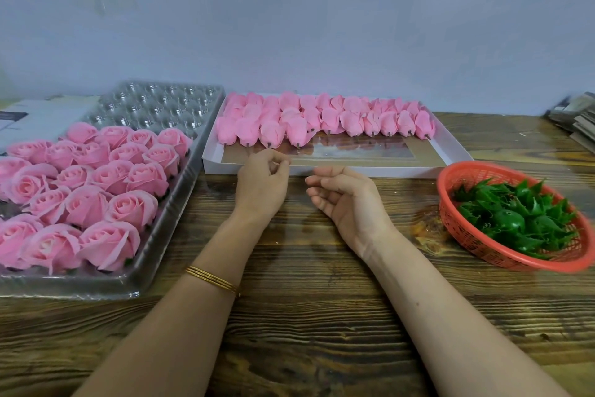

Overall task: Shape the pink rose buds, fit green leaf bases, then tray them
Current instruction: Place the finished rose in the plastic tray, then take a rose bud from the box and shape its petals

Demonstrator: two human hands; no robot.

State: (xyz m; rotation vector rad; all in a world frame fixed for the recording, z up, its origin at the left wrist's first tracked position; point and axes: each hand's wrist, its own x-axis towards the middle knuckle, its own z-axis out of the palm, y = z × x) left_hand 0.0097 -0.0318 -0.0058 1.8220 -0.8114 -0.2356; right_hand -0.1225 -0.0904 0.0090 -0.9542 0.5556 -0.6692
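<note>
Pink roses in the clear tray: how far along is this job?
Done: finished roses fill much of the clear tray. In hand: nothing; the left hand and right hand are empty. Left: rows of unshaped buds in the white box, leaf bases in the red basket.

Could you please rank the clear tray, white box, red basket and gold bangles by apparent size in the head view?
1. clear tray, though it is nearer and cut off at the left edge
2. white box
3. red basket
4. gold bangles

Dark wooden table (315,316), white box (402,171) toward the back, clear plastic tray (154,108) left of the box, red basket (457,222) right of it
</note>
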